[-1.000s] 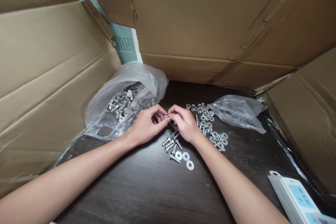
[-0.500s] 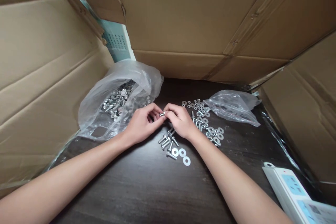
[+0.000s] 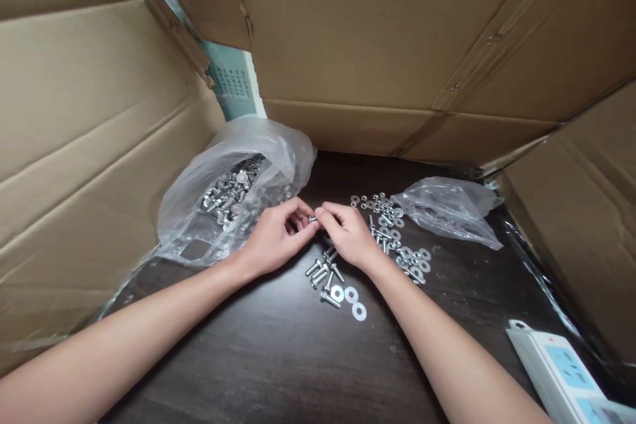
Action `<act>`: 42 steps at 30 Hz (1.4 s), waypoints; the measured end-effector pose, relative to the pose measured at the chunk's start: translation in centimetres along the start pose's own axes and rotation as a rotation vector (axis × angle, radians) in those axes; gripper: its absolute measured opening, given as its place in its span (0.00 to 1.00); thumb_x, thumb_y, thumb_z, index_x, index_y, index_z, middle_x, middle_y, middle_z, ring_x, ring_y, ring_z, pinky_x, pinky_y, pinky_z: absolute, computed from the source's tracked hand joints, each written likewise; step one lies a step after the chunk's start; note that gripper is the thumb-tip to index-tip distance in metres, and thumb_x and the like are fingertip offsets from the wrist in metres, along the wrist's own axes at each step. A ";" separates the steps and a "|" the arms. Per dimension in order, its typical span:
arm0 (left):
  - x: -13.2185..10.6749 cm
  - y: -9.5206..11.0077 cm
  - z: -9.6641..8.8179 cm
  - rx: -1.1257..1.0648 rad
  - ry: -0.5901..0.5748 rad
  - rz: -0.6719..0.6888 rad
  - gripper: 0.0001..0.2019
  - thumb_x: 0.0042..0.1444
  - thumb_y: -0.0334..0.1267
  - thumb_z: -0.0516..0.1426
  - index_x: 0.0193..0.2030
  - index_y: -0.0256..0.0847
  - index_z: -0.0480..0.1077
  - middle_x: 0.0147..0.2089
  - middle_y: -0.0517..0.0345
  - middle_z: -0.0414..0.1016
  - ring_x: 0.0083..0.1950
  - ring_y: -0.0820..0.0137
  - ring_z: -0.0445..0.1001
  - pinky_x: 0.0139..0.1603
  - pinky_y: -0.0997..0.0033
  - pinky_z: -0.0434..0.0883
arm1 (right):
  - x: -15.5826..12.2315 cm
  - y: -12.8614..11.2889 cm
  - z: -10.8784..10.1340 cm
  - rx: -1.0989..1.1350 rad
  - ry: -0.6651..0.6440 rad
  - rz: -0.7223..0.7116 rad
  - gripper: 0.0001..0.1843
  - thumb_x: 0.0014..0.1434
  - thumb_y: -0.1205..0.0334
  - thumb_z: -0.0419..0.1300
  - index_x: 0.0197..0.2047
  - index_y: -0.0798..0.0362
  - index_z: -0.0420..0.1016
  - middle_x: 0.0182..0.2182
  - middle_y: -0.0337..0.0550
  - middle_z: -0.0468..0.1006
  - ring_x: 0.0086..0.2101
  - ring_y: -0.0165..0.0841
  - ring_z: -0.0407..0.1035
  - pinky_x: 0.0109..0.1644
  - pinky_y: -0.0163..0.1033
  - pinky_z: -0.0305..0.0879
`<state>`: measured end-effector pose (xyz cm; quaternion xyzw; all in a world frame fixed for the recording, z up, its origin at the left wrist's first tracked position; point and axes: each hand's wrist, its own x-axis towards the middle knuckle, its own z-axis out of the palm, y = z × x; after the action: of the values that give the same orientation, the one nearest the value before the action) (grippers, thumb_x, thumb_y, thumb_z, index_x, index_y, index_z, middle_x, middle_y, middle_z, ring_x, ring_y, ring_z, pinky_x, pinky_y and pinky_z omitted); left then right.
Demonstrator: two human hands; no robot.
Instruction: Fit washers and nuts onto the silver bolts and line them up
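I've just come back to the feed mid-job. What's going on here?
A person's left hand and right hand meet over the table, a small metal piece pinched at their fingertips; it is too small to identify. Bolts and three washers lie just nearer the person. More fasteners are spread to the right, beside a clear bag. On the left, an open bag holds many metal parts.

Right hand [image 3: 348,233], thumb slightly higher at the small metal fastener [image 3: 312,219] than a second ago
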<state>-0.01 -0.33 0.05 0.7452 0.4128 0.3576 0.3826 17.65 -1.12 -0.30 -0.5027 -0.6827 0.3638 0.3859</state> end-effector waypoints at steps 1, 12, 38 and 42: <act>0.0 0.0 0.0 0.000 0.004 0.000 0.07 0.62 0.40 0.61 0.41 0.38 0.73 0.35 0.57 0.78 0.34 0.71 0.75 0.33 0.72 0.72 | 0.0 0.0 0.0 0.009 -0.001 0.003 0.21 0.67 0.53 0.51 0.22 0.50 0.59 0.20 0.35 0.61 0.25 0.31 0.57 0.31 0.39 0.51; -0.1 -0.1 0.1 0.012 -0.001 0.023 0.07 0.63 0.40 0.61 0.41 0.39 0.73 0.33 0.59 0.77 0.33 0.71 0.75 0.32 0.74 0.71 | 0.0 0.4 0.0 0.060 0.023 0.001 0.06 0.57 0.61 0.53 0.29 0.50 0.67 0.24 0.35 0.66 0.27 0.31 0.61 0.32 0.38 0.56; -0.1 0.0 0.0 -0.021 0.018 0.023 0.06 0.61 0.38 0.62 0.42 0.39 0.73 0.33 0.60 0.77 0.33 0.71 0.75 0.33 0.73 0.72 | 0.0 0.1 0.0 0.022 0.043 -0.023 0.19 0.68 0.54 0.50 0.25 0.50 0.62 0.22 0.35 0.64 0.27 0.31 0.60 0.34 0.38 0.55; 0.0 0.0 0.1 -0.023 0.011 0.024 0.05 0.61 0.37 0.62 0.41 0.39 0.72 0.33 0.60 0.77 0.33 0.72 0.75 0.33 0.74 0.72 | 0.0 -0.1 -0.1 0.050 -0.004 -0.025 0.12 0.62 0.60 0.53 0.28 0.51 0.67 0.24 0.36 0.68 0.28 0.32 0.63 0.34 0.38 0.57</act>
<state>0.03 -0.39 0.05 0.7437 0.4015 0.3712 0.3846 17.75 -1.17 -0.19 -0.4837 -0.6803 0.3770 0.4014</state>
